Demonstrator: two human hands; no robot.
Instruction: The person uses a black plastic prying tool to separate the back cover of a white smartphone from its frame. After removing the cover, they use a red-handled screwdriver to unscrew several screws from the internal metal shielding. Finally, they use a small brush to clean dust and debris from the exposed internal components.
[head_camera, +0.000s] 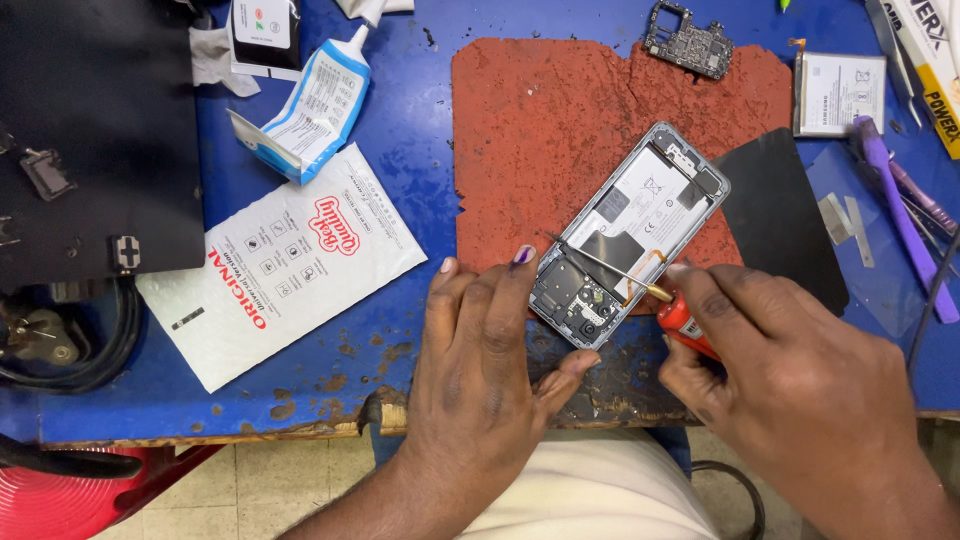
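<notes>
Head view: the opened phone (632, 232) lies on the red mat (520, 130) near the surface's front edge, its long axis slanting from lower left to upper right. The right hand (790, 380), its grip closed on a red-handled screwdriver (640, 283), sits just right of the phone's lower end, the shaft running up-left over the lower circuit area. The left hand (480, 370) rests fingers flat beside the phone's lower-left corner, gripping nothing

White padded mailer pouch (290, 275) with red print, flat on the blue bench left of the red mat. Blue-and-white glue tube pack (315, 105) lies above it, tilted. White card with red and green marks (263, 30) at top edge. White-labelled battery (838, 93) top right; yellow-and-white strip box (930, 60) just beside it.
</notes>
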